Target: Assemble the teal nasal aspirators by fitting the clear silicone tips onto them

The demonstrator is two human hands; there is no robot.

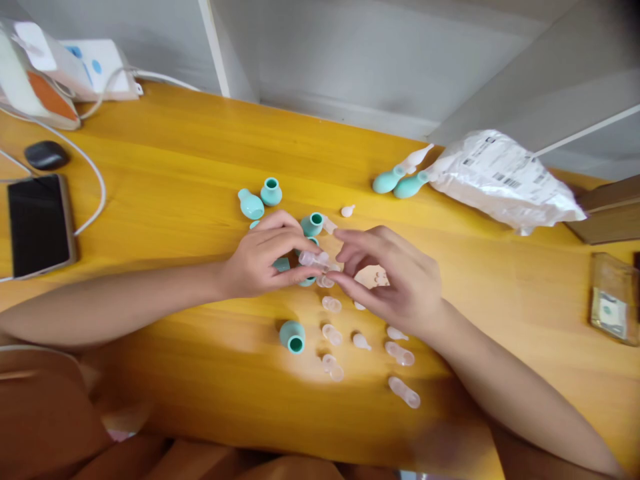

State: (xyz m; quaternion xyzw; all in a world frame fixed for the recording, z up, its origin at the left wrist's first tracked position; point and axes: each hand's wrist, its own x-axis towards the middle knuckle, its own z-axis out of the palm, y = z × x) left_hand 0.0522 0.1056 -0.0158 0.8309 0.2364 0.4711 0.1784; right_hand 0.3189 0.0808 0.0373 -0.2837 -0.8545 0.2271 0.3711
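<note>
Over the yellow table (175, 167), the left hand (260, 263) pinches a clear tube (314, 259); the right hand (395, 280) holds its other end, teal bulbs (293, 335) scattered nearby.

Yellow wooden table (175, 160). Scattered teal bulbs (293, 335) and clear tips (404, 392) mid-table. Phone (39, 225) left; white bag (503, 179) and banknote (611, 313) right.

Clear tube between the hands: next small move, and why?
Probably bring the clear tube to the teal bulb under the left hand and press them together. The left fingertips pinch the tube, the right hand meets it at its end, and two joined bulb-and-tip units lie by the white bag.
</note>
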